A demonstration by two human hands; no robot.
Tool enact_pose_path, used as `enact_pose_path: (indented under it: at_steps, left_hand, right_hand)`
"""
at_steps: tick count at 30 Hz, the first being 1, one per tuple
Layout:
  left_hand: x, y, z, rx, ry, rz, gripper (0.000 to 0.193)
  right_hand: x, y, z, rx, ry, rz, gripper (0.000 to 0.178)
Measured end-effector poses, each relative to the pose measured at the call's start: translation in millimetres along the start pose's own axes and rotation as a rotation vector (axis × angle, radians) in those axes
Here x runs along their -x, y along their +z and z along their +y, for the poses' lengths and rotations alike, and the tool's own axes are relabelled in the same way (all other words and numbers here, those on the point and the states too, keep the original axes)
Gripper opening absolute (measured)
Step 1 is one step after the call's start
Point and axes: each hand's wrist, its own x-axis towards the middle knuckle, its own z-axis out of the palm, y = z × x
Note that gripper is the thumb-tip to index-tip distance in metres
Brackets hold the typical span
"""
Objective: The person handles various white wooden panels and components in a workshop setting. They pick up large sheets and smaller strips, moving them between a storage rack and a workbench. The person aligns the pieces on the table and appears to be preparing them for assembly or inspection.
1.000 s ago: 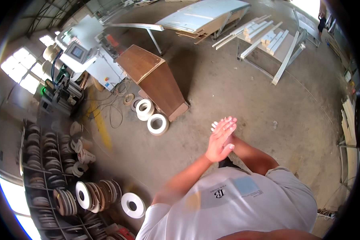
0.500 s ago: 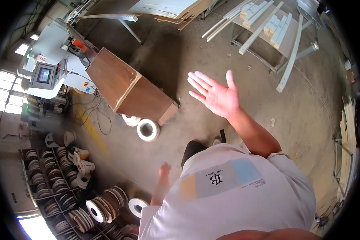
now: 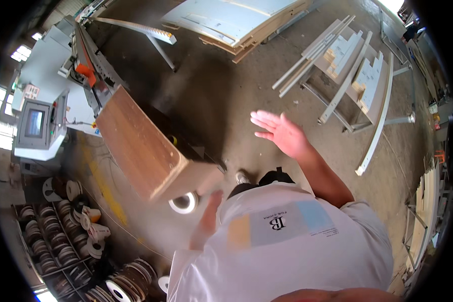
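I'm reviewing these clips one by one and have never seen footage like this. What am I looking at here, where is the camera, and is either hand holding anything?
This is no robot: a person wears a fisheye camera on the head, looking down, so straight edges bend near the rim. The white shirt at the bottom is the person's own. The right hand is raised, open, fingers spread, holding nothing. The left hand is blurred, close to the end of a brown wooden panel; whether it touches is unclear. A white tape roll lies on the concrete floor below. At left stands a grey machine with a screen, with shelves of rolls beneath it.
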Motion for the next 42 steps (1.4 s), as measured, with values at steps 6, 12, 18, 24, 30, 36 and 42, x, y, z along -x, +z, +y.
enact_pose_path:
  at_steps: [6, 12, 18, 24, 30, 36, 42]
  left_hand:
    - [-132, -176, 210, 0.050, 0.222, 0.072, 0.040]
    - [-241, -230, 248, 0.186, 0.134, 0.098, 0.035]
    - [-275, -224, 158, -0.147, 0.343, -0.284, 0.018]
    - [-283, -251, 250, -0.173, 0.172, -0.137, 0.025]
    - [-362, -270, 279, -0.256, 0.109, -0.148, 0.026]
    - [-461, -350, 325, 0.016, -0.194, -0.279, 0.030]
    - [-519, -402, 354, 0.711, -0.481, -0.239, 0.029]
  right_hand:
    - [-70, -92, 9, 0.384, 0.152, 0.554, 0.039]
    - [-167, -225, 17, 0.330, 0.235, 0.720, 0.039]
    - [-307, -340, -8, 0.512, 0.242, 0.633, 0.038]
    - [-444, -435, 1, 0.968, 0.215, 0.565, 0.041]
    - [-604, -502, 37, 1.151, 0.386, 0.609, 0.055]
    - [-711, -560, 119, 1.536, 0.525, 0.672, 0.067]
    - [-743, -570, 134, 1.660, 0.545, 0.654, 0.059]
